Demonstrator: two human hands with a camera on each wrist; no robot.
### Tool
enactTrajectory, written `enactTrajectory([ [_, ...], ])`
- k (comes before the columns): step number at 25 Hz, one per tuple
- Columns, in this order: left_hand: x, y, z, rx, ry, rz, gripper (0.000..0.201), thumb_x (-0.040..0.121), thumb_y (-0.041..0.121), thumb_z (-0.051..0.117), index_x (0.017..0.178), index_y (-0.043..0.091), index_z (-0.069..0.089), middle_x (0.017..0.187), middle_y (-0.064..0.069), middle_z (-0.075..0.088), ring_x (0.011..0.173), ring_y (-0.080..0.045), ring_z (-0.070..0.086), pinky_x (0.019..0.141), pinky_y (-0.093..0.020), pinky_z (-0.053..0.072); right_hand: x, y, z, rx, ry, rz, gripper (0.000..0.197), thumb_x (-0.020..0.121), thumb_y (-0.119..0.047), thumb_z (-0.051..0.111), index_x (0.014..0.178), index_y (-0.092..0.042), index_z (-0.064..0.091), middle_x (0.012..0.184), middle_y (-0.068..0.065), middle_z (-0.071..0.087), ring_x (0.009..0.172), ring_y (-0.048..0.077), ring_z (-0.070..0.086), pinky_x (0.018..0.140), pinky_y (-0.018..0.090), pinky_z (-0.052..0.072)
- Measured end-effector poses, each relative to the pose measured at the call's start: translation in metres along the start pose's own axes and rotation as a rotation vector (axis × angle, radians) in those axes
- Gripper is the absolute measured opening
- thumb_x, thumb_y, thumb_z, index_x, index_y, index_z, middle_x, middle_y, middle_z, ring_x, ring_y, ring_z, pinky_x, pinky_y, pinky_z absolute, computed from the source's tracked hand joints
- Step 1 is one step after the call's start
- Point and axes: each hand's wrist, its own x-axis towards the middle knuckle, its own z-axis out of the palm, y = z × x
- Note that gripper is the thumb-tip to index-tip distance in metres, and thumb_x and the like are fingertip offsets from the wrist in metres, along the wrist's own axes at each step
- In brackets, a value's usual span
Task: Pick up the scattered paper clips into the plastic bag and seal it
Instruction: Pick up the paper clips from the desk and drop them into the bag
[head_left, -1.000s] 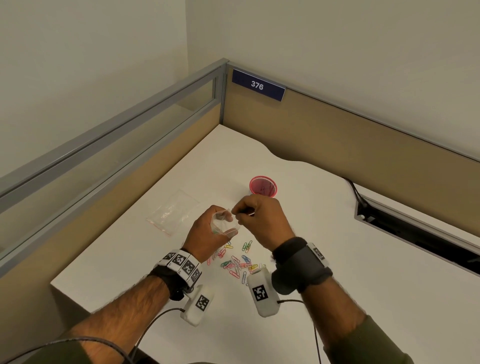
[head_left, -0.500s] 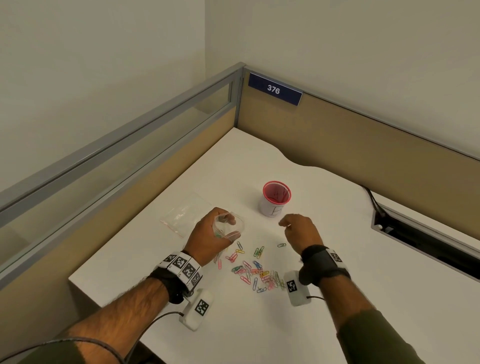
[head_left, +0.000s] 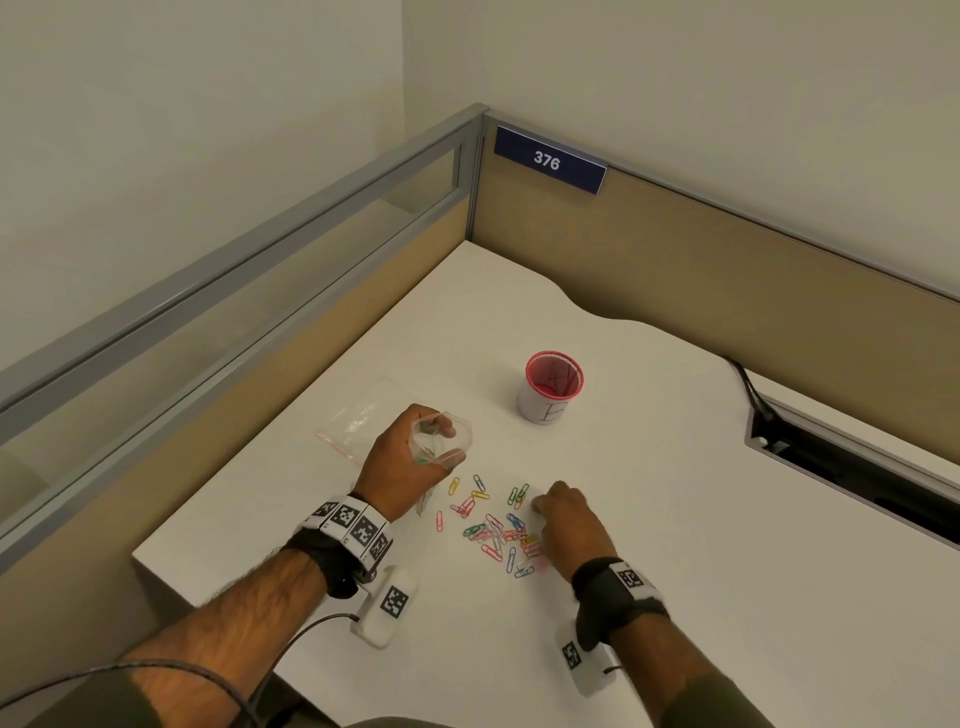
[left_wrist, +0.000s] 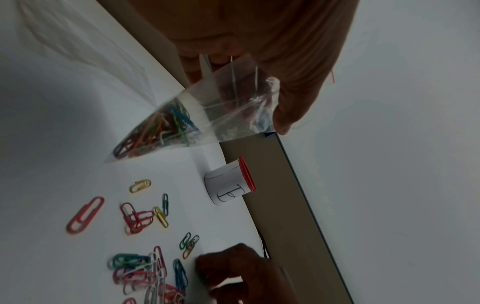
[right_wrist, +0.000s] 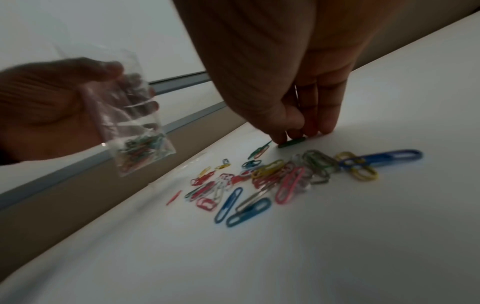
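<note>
My left hand (head_left: 447, 444) grips a small clear plastic bag (head_left: 465, 434) above the white desk (head_left: 675, 519), its mouth held wide. Several coloured paper clips lie in the bag's (left_wrist: 182, 121) lower corner. More paper clips (head_left: 498, 530) are scattered on the desk between my hands. My right hand (head_left: 537, 506) is down at the far right edge of that pile. In the right wrist view its thumb and fingertips pinch a green paper clip (right_wrist: 292, 142) against the desk, and the bag (right_wrist: 135, 127) hangs at the left.
A red-rimmed cup (head_left: 550, 387) with a white paper label stands beyond the clips. A second clear bag (head_left: 358, 415) lies flat behind my left hand. Partition walls (head_left: 675, 249) close the far and left sides. A cable slot (head_left: 831, 467) opens at the right.
My right hand left the bag's mouth, swung right, then came down onto the clips on the desk. My left hand kept hold of the bag.
</note>
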Motion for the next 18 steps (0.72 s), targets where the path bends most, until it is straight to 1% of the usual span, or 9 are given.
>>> enactTrajectory([
  [3,0.0,0.0,0.001,-0.008,0.001,0.005,0.034,0.076,0.009,0.083,0.099,0.021,0.06,0.103,0.004,0.071,0.106,-0.005,0.064,0.093,-0.013,0.045,-0.022,0.014,0.0,0.093,-0.008,-0.011,0.027,0.094,-0.024,0.054,0.118,-0.018,0.062,0.113,0.003,0.056,0.108,0.02,0.054,0.091,0.029,0.047],
  [4,-0.001,-0.001,0.002,-0.012,0.002,0.007,0.034,0.077,0.01,0.083,0.1,0.02,0.06,0.103,0.004,0.071,0.107,-0.006,0.064,0.093,-0.013,0.045,-0.03,0.021,-0.002,0.132,0.008,0.024,0.032,0.092,-0.032,0.057,0.12,-0.017,0.061,0.114,0.003,0.056,0.108,0.021,0.054,0.091,0.029,0.047],
  [6,-0.002,-0.001,0.001,-0.01,0.005,0.001,0.034,0.077,0.01,0.083,0.101,0.018,0.061,0.104,0.004,0.071,0.106,-0.006,0.063,0.091,-0.011,0.045,-0.043,0.034,-0.005,0.166,0.014,0.106,0.055,0.083,-0.047,0.067,0.127,-0.017,0.054,0.118,0.003,0.053,0.112,0.021,0.051,0.093,0.029,0.046],
  [8,-0.003,-0.002,0.0,-0.014,0.009,-0.009,0.035,0.077,0.011,0.083,0.102,0.017,0.061,0.104,0.004,0.071,0.107,-0.007,0.064,0.091,-0.013,0.046,-0.048,0.034,-0.003,0.11,-0.024,0.15,0.066,0.074,-0.052,0.073,0.125,-0.016,0.052,0.119,0.004,0.05,0.113,0.022,0.048,0.093,0.03,0.045],
  [9,-0.004,-0.002,0.0,-0.016,0.009,-0.01,0.035,0.077,0.011,0.083,0.102,0.017,0.061,0.104,0.004,0.071,0.107,-0.008,0.064,0.091,-0.015,0.046,-0.048,0.03,-0.001,0.084,-0.035,0.154,0.063,0.073,-0.05,0.074,0.121,-0.016,0.053,0.117,0.005,0.049,0.112,0.022,0.048,0.09,0.031,0.045],
  [11,-0.005,-0.002,0.001,-0.014,0.012,-0.01,0.035,0.077,0.011,0.084,0.103,0.017,0.061,0.105,0.003,0.071,0.109,-0.011,0.064,0.093,-0.018,0.047,-0.042,0.016,0.006,0.08,-0.015,0.148,0.048,0.077,-0.042,0.074,0.112,-0.014,0.056,0.113,0.006,0.049,0.106,0.023,0.051,0.083,0.029,0.045],
  [14,-0.006,-0.001,0.005,-0.011,0.015,-0.015,0.035,0.077,0.012,0.083,0.103,0.017,0.061,0.106,0.003,0.071,0.11,-0.012,0.064,0.092,-0.016,0.047,-0.029,-0.003,0.012,0.168,0.035,0.127,0.033,0.084,-0.029,0.069,0.111,-0.012,0.062,0.11,0.007,0.053,0.1,0.024,0.057,0.08,0.027,0.046],
  [16,-0.007,0.001,0.008,-0.019,0.012,-0.01,0.035,0.077,0.01,0.083,0.102,0.017,0.06,0.106,0.002,0.07,0.11,-0.012,0.064,0.087,-0.008,0.047,-0.023,-0.008,0.011,0.263,0.066,0.111,0.035,0.086,-0.026,0.068,0.118,-0.014,0.062,0.111,0.005,0.056,0.096,0.018,0.057,0.079,0.023,0.043],
  [18,-0.009,0.002,0.009,-0.033,0.012,-0.009,0.034,0.077,0.007,0.082,0.102,0.015,0.06,0.106,0.0,0.07,0.11,-0.012,0.064,0.081,-0.002,0.046,-0.022,-0.008,0.007,0.304,0.062,0.098,0.048,0.081,-0.029,0.073,0.125,-0.016,0.059,0.116,0.003,0.056,0.098,0.016,0.055,0.086,0.024,0.046],
])
